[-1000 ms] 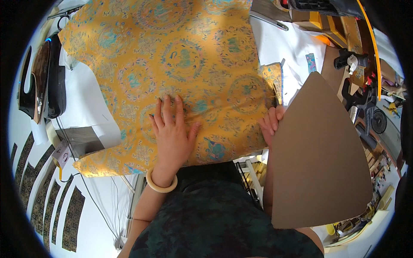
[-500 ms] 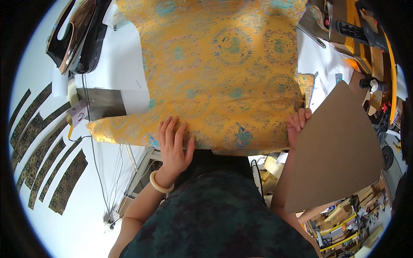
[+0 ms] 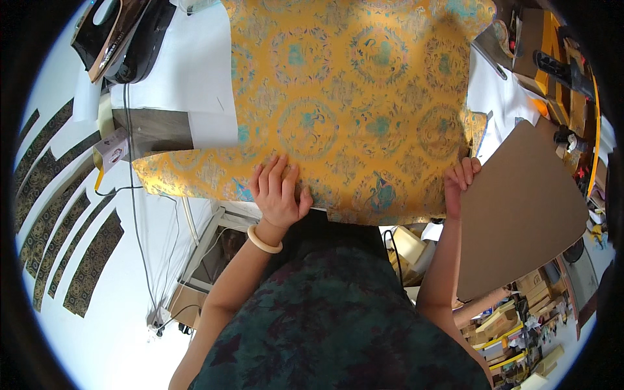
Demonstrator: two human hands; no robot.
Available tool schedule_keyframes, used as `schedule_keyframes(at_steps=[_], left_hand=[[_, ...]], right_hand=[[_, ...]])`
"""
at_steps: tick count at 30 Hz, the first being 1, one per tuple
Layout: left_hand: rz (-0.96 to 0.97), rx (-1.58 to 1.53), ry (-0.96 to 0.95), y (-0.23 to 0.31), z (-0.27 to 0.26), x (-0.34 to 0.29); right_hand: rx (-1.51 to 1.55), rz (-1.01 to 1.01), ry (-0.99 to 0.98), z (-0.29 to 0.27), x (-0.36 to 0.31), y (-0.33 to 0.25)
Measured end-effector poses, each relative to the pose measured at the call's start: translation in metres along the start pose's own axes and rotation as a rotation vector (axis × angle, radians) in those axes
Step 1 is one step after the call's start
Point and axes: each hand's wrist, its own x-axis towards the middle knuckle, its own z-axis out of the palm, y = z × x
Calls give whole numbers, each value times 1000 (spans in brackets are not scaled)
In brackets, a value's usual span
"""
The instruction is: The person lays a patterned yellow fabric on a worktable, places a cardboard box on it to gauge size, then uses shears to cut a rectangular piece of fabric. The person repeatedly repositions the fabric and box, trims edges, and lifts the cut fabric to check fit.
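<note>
A large piece of golden-yellow brocade fabric [image 3: 351,123], with teal and purple medallions, lies spread before me. My left hand [image 3: 279,192] rests palm down near its front edge, fingers slightly apart and holding nothing. At the fabric's right edge, my right hand [image 3: 460,177] has its fingers curled against the upper left edge of a brown cardboard piece [image 3: 520,214]. That piece is fan-shaped with rounded corners and tilts beside my right forearm. The thumb of this hand is hidden, so its hold shows only in part.
A black iron-like appliance [image 3: 130,49] stands at the far left, its cord running down. Dark patterned strips [image 3: 94,263] lie on the white surface at left. A thin metal tool [image 3: 489,60] lies at the back right. Cluttered shelves [image 3: 513,331] fill the lower right.
The whole view has shifted slightly, with the fabric and both hands appearing higher and further right. The cardboard's lower part has swung up and right, uncovering more of my right forearm.
</note>
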Motion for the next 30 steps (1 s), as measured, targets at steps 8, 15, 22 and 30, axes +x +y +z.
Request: schedule_keyframes(at_steps=[8,15,22,30], left_hand=[[20,18,49,-3,7,-9],[25,20,64,-4,7,-8],[17,48,35,0,5,-5],[9,99,13,0,5,-6]], right_hand=[[52,14,-43,0,-2,3],[18,-9,-21,0,-1,4],[38,-24,36,3,-2,3],[60,-15,13,-4,-4,1]])
